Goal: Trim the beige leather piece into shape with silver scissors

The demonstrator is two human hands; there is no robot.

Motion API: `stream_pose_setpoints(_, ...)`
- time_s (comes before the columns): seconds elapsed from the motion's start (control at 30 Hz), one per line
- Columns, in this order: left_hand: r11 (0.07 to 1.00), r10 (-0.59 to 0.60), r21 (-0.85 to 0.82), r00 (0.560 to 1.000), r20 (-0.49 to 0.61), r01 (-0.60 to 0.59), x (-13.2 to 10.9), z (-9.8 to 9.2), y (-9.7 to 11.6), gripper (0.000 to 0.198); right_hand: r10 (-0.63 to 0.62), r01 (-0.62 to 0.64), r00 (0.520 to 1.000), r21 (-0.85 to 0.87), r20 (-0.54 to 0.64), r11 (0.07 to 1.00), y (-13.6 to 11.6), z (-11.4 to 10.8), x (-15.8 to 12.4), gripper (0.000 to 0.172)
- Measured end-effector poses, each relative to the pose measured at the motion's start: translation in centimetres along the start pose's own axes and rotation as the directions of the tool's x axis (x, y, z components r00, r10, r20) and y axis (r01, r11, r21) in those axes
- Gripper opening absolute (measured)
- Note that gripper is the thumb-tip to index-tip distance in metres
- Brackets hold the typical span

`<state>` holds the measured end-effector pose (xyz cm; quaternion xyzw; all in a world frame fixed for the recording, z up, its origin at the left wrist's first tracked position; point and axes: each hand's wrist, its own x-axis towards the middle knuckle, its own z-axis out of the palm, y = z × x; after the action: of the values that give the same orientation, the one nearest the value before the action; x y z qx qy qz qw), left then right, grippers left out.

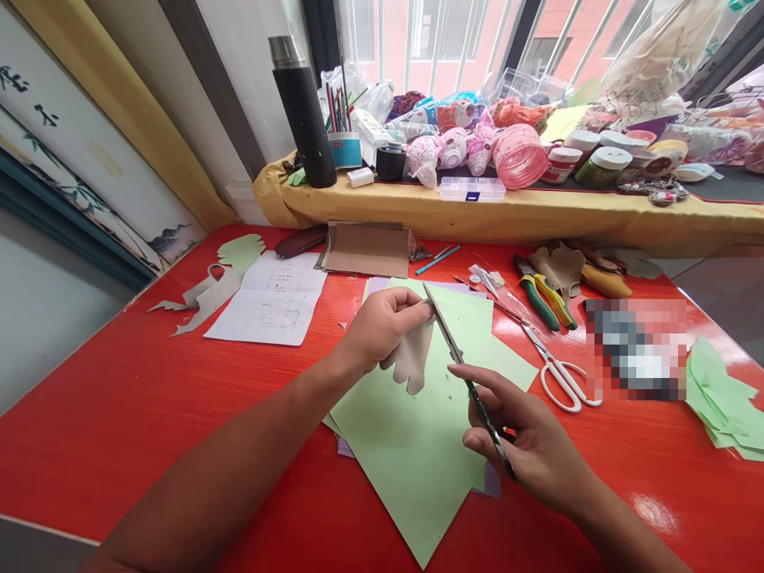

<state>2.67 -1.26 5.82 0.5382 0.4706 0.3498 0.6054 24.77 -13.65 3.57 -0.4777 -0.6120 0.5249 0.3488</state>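
Observation:
My left hand (387,325) pinches a small beige piece with a scalloped edge (413,362), which looks like leather or felt and hangs below my fingers. In my right hand (519,438) is a pair of dark-handled scissors (457,354), slanting up to the left. Their blade tips reach the edge of the beige piece beside my left fingertips; whether the blades are apart is hard to tell. Beneath both hands lie sheets of light green paper (411,477), with a few tiny scraps on top.
White-handled scissors (561,378) and green-yellow pliers (546,294) lie to the right, near green paper pieces (719,398). At left are a drawn sheet (271,302) and beige offcuts (215,294). A black thermos (304,119) and craft supplies crowd the sill behind.

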Motion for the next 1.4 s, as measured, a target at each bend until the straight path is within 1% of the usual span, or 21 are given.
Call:
stream_pose_setpoints(0.2, 1.000, 0.001, -0.002, 1.000, 0.004, -0.001, 0.0, 0.0, -0.1, 0.023, 0.018, -0.018, 1.000, -0.019, 0.012, 1.000, -0.1, 0.1, 0.1, 0.054)
stream_pose_setpoints(0.43, 1.000, 0.014, -0.010, 1.000, 0.004, -0.014, 0.3, 0.0, -0.6, 0.020, 0.005, -0.005, 1.000, -0.028, -0.004, 1.000, -0.3, 0.1, 0.1, 0.056)
stream_pose_setpoints(0.57, 0.999, 0.001, -0.039, 1.000, 0.012, -0.001, 0.3, 0.2, -0.6, 0.020, -0.010, 0.010, 1.000, -0.013, -0.013, 1.000, 0.2, 0.3, 0.1, 0.059)
stream_pose_setpoints(0.73, 0.999, -0.001, -0.054, 1.000, 0.021, 0.002, 0.2, 0.3, -0.5, 0.020, -0.025, 0.026, 0.999, 0.010, -0.025, 1.000, 0.8, 0.3, 0.1, 0.056)
stream_pose_setpoints(0.83, 0.998, 0.005, -0.057, 1.000, 0.014, -0.004, 0.2, 0.1, -0.5, 0.020, -0.021, 0.021, 1.000, 0.006, -0.018, 1.000, 0.5, 0.2, 0.0, 0.058)
stream_pose_setpoints(1.0, 0.997, -0.001, -0.076, 1.000, -0.002, 0.001, 0.4, 0.0, -0.5, 0.021, -0.009, 0.009, 1.000, 0.007, 0.007, 1.000, -0.4, 0.0, 0.0, 0.058)
stream_pose_setpoints(1.23, 0.998, -0.009, -0.064, 1.000, -0.007, 0.008, 0.4, 0.1, -0.5, 0.021, -0.012, 0.012, 1.000, 0.002, -0.004, 1.000, -0.1, 0.1, 0.1, 0.057)
stream_pose_setpoints(1.4, 0.999, -0.005, -0.050, 1.000, -0.001, 0.005, 0.3, 0.1, -0.4, 0.023, 0.014, -0.014, 1.000, -0.024, -0.015, 1.000, -0.3, 0.1, 0.1, 0.056)
